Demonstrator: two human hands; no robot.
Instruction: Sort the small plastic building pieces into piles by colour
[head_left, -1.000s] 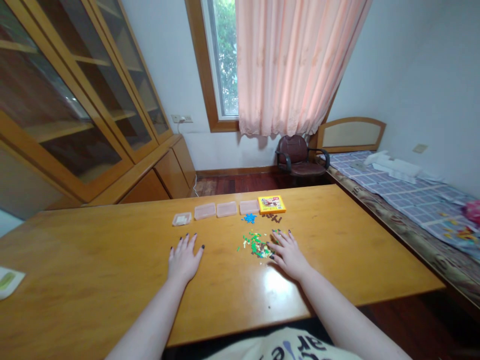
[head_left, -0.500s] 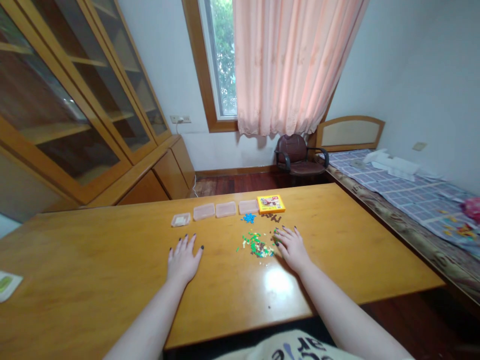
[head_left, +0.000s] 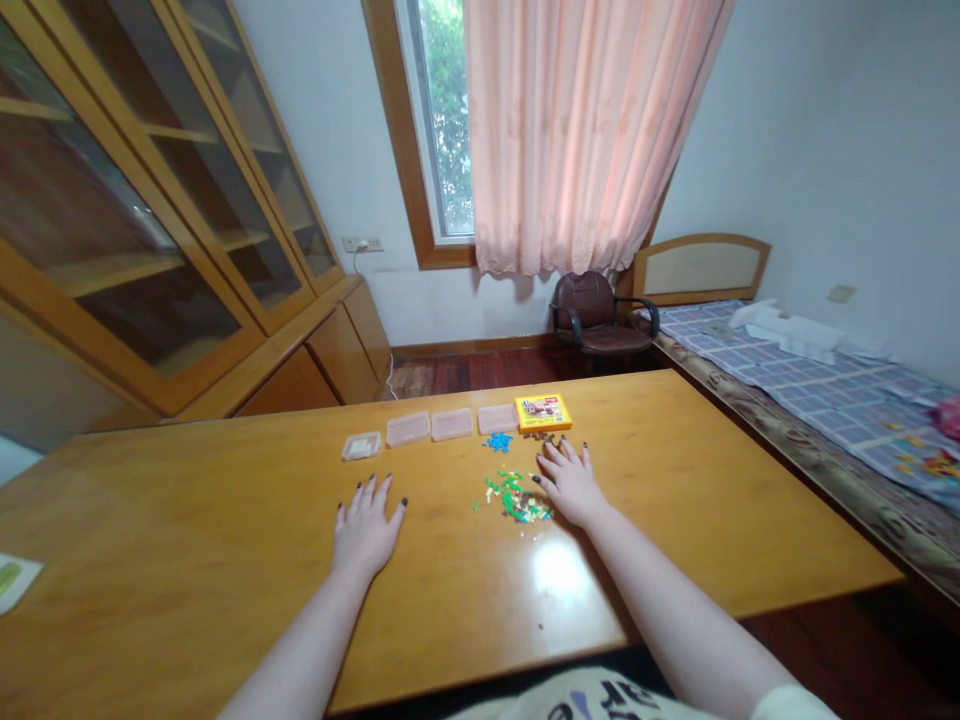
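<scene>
My left hand (head_left: pixel 366 528) lies palm down on the table with its fingers spread, holding nothing. My right hand (head_left: pixel 571 485) is to the right of a pile of small green, cream and brown pieces (head_left: pixel 517 500). Its fingers are stretched apart, and the fingertips reach toward a group of brown pieces (head_left: pixel 538 436), partly covering it. Just left of those lies a heap of blue pieces (head_left: pixel 497 441). The pieces look like tiny toy bricks, too small to make out fully. Behind them sits a flat yellow box (head_left: pixel 543 412) with a printed picture.
Several shallow clear trays, such as the middle one (head_left: pixel 452 424), stand in a row left of the box. The leftmost tray (head_left: pixel 361 446) holds something whitish. All rest on a wooden table (head_left: pixel 225 520). Beyond are a brown armchair (head_left: pixel 589 315) and, at right, a bed (head_left: pixel 810 365).
My right hand has moved forward and slightly left, from beside the mixed pile to the brown pieces. My left hand has stayed in place.
</scene>
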